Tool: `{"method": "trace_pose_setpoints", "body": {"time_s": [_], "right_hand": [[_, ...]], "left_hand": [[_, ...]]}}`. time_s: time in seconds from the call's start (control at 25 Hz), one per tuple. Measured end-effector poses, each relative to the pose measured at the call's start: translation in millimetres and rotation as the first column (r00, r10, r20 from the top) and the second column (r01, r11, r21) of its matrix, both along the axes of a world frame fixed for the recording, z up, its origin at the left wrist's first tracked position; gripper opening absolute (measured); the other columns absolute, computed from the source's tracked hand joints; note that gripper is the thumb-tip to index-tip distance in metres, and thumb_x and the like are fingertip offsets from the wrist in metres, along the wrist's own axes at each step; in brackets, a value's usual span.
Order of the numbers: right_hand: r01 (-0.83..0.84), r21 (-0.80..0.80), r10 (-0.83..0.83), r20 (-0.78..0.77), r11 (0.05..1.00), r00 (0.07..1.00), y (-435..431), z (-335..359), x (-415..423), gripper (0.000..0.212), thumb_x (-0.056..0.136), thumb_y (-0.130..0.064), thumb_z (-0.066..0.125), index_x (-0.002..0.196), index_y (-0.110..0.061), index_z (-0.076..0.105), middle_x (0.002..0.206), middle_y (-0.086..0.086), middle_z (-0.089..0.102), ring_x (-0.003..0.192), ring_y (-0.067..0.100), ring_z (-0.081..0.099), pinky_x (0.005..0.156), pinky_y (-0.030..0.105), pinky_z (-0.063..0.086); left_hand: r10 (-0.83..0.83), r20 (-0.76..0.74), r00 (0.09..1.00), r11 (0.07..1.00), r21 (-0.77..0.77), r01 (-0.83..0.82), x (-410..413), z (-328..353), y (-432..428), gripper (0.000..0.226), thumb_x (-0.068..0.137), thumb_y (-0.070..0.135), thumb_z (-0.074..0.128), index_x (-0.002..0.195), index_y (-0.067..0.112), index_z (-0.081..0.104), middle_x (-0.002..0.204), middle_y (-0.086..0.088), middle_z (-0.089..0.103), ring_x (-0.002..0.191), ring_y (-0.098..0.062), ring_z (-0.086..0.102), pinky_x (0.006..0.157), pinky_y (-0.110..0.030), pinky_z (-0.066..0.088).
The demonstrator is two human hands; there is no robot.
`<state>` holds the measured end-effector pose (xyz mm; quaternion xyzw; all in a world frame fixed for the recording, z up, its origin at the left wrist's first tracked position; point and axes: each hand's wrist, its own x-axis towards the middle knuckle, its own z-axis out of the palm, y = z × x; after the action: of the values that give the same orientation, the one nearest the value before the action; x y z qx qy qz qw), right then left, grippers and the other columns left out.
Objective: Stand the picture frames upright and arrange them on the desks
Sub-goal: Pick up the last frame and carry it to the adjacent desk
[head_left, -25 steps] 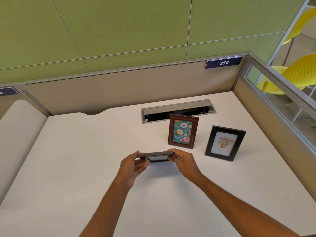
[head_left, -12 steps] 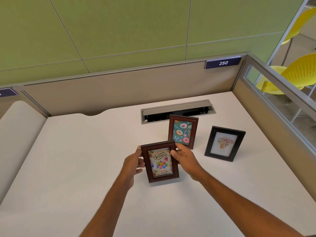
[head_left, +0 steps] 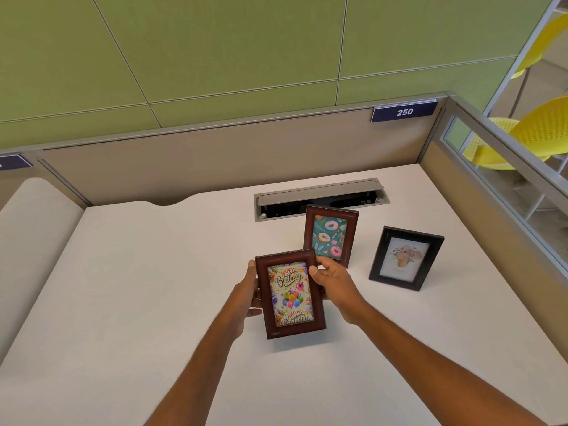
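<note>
White desk (head_left: 129, 302) in beige cubicle, green wall behind, brown birthday frame (head_left: 290, 293) upright near desk middle, left hand (head_left: 247, 298) and right hand (head_left: 336, 285) clasping its sides, donut frame (head_left: 330, 235) and black frame (head_left: 405, 258) standing behind.

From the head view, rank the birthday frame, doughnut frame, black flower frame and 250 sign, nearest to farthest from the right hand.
1. Brown wooden birthday frame: held in the right hand, at its left.
2. Brown wooden doughnut frame: just behind it.
3. Black flower frame: farther right.
4. Navy 250 sign: on the back partition.
</note>
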<state>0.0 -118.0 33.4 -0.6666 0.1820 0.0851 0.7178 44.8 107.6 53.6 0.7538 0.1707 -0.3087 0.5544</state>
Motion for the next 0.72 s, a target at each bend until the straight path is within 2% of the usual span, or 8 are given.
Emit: {"method": "trace_pose_setpoints", "body": {"time_s": [0.16,0.32,0.52,0.72], "right_hand": [[-0.001,-0.001,0.001,0.02,1.0,1.0,3,1,1,0.021,0.11,-0.031,0.06,0.13,-0.035,0.064,0.112,-0.013,0.084,0.106,0.01,0.08,0.075,0.028,0.066],[-0.023,-0.014,0.024,0.064,1.0,0.998,4,3,3,0.017,0.109,-0.027,0.062,0.124,-0.035,0.067,0.112,-0.012,0.084,0.107,0.009,0.079,0.072,0.021,0.065],[-0.063,-0.013,0.064,0.064,0.998,0.996,5,0,8,0.017,0.109,-0.02,0.062,0.121,-0.031,0.068,0.114,-0.012,0.083,0.109,0.007,0.078,0.074,0.019,0.064],[-0.078,-0.025,0.079,0.043,0.997,0.996,9,0,20,0.021,0.108,-0.018,0.065,0.122,-0.033,0.069,0.116,-0.016,0.082,0.11,0.004,0.077,0.077,0.019,0.063]], "left_hand": [[0.027,0.019,0.999,0.999,-0.029,-0.027,3,0,2,0.083,0.103,0.081,0.021,0.116,0.026,0.081,0.115,-0.008,0.085,0.11,-0.028,0.08,0.107,-0.05,0.059],[0.062,-0.033,0.998,0.991,-0.118,-0.065,5,2,5,0.087,0.1,0.085,0.019,0.128,0.024,0.075,0.121,-0.013,0.083,0.113,-0.032,0.079,0.102,-0.048,0.061],[0.121,0.002,0.993,0.979,-0.166,-0.119,8,3,6,0.098,0.097,0.089,0.015,0.134,0.02,0.075,0.13,-0.013,0.08,0.124,-0.033,0.075,0.118,-0.053,0.05],[0.114,0.06,0.992,0.976,-0.195,-0.1,15,6,5,0.106,0.085,0.098,0.019,0.134,0.025,0.077,0.13,-0.008,0.082,0.125,-0.03,0.075,0.123,-0.055,0.045]]}}
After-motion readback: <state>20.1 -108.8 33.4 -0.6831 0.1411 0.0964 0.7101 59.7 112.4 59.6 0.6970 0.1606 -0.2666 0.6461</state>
